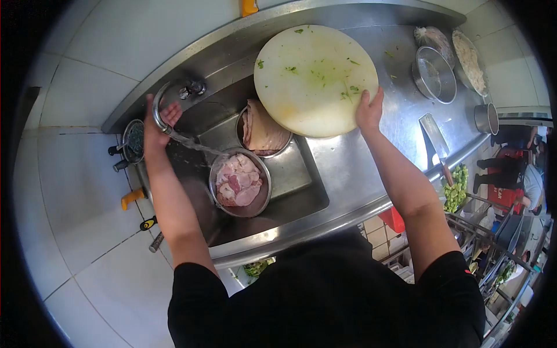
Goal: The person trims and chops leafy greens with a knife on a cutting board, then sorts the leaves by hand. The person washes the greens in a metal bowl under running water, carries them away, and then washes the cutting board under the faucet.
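My right hand [369,110] grips the right edge of a round white cutting board [316,81], which has green leaf scraps on it and overlaps the sink's right side. At the curved metal faucet [158,113], my left hand [162,123] is open with fingers spread, behind and beside the spout. Water runs from the spout toward a metal bowl [266,197] of pale pink meat pieces [238,181] in the sink. Behind that bowl, a second metal container holds a large skin-on slab of meat [264,129], partly hidden by the board.
A cleaver [435,139] lies on the steel counter [354,174]. Metal bowls [434,75] and a small pot [486,118] stand at the right. A container of dark green bits [134,141] is left of the sink [296,206]. Other people [531,182] are at far right.
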`<state>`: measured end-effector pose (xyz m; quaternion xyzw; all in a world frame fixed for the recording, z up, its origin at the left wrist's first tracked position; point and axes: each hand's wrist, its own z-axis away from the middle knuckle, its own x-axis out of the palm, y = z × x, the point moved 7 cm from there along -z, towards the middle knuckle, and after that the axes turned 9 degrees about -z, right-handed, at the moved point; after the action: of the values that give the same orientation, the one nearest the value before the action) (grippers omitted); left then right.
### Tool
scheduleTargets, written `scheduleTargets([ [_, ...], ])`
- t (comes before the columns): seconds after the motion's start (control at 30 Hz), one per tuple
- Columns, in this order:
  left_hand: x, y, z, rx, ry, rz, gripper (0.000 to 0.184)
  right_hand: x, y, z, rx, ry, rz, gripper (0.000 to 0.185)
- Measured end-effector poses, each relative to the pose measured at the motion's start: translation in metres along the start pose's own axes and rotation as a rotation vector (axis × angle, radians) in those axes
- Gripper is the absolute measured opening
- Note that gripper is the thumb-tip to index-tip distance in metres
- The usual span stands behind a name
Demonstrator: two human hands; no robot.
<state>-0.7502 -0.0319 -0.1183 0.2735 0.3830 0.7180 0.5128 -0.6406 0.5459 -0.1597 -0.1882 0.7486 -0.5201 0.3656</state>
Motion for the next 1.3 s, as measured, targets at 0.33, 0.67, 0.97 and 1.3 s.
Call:
scheduleTargets([
  [0.33,0.16,0.064,0.047,0.37,0.156,0.655,0.039,0.011,-0.003,0.025,-0.017,0.065,0.034,0.05],
  [0.67,0.168,-0.049,0.049,0.535,0.249,0.004,0.073,0.019,-0.014,0.037,0.115,-0.009,0.013,0.061],
  [0.97,0.192,-0.129,0.055,0.414,0.19,-0.315,0.041,0.072,-0.105,0.108,-0.321,-0.614,-0.09,0.057],
  [1.3,0.191,-0.116,0.064,0.509,0.267,-0.461,0.039,0.106,-0.073,0.012,-0.372,-0.689,0.634,0.067],
])
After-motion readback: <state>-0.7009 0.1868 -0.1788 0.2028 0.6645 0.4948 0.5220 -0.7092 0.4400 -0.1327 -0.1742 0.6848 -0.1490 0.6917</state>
